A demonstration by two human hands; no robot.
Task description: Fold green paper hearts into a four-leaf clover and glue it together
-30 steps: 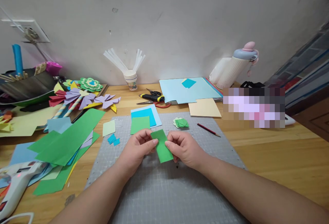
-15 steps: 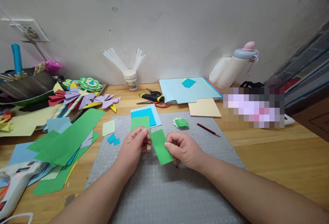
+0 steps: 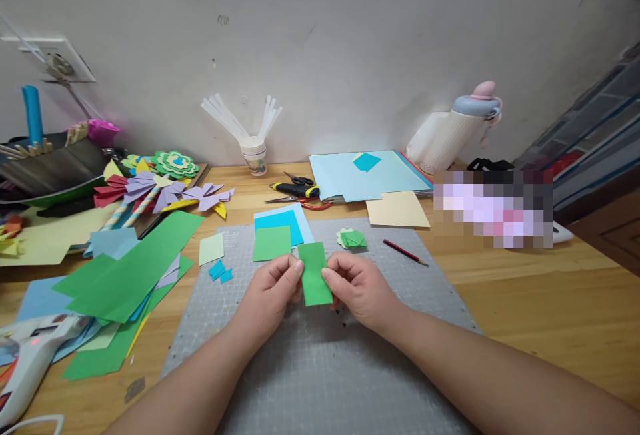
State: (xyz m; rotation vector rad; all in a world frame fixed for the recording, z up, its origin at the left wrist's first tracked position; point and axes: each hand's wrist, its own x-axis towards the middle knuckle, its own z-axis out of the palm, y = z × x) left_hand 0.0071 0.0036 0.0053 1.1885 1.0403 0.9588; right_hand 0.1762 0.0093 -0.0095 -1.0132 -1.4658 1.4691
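Observation:
A green paper rectangle is held nearly upright above the grey cutting mat. My left hand pinches its left edge between thumb and fingers. On the opposite edge, my right hand grips it the same way. Just beyond my left hand lies a green paper square, beside blue sheets. A small folded green piece with a scalloped pale edge rests past my right hand. Small blue scraps and a pale green square sit to the left.
A pencil lies at the mat's right. Scissors, pliers with black-and-yellow handles and a cup of white strips stand behind. Green paper strips and a glue gun occupy the left. A bottle leans back right.
The green rectangle has turned from a slant to nearly upright. My left hand has moved right and now grips its left edge, uncovering more of the green square behind.

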